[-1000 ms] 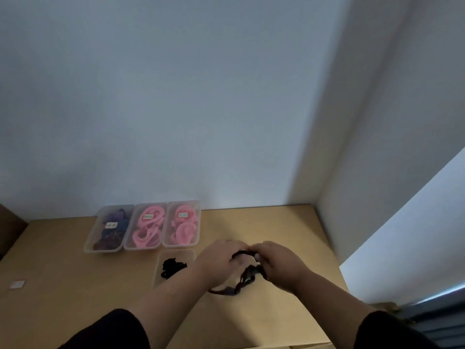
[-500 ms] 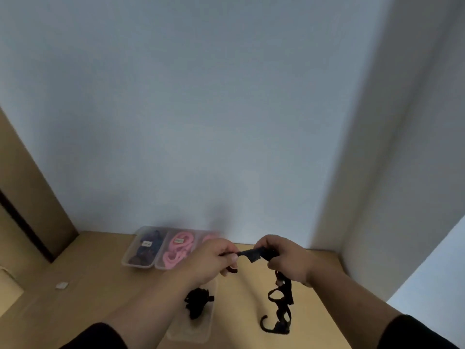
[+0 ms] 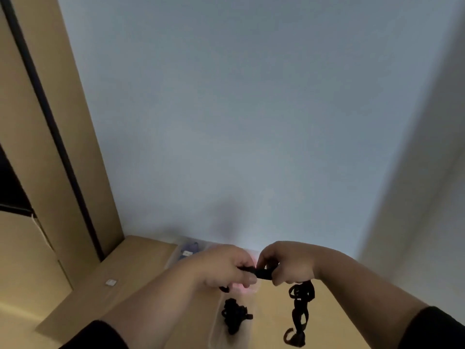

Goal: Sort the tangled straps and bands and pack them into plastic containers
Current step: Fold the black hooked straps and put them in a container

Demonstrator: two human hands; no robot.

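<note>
A black strap (image 3: 300,313) hangs twisted in the air above the wooden table (image 3: 141,268). My left hand (image 3: 221,269) pinches one end of it and my right hand (image 3: 286,265) grips it close by, with the long curled tail dangling below the right hand. Under my hands stands a clear plastic container (image 3: 216,331) with a bundle of black straps (image 3: 235,316) inside. Behind my left hand a container with dark blue bands (image 3: 187,250) shows partly; a pink glow beside it is mostly hidden.
A small white tag (image 3: 110,282) lies on the table at the left. A tall wooden panel (image 3: 50,137) with a dark gap rises on the left, and a pale wall fills the back and right.
The view has tilted further up and left. My hands have lifted the black strap off the table and drawn close together, and its tail now hangs free.
</note>
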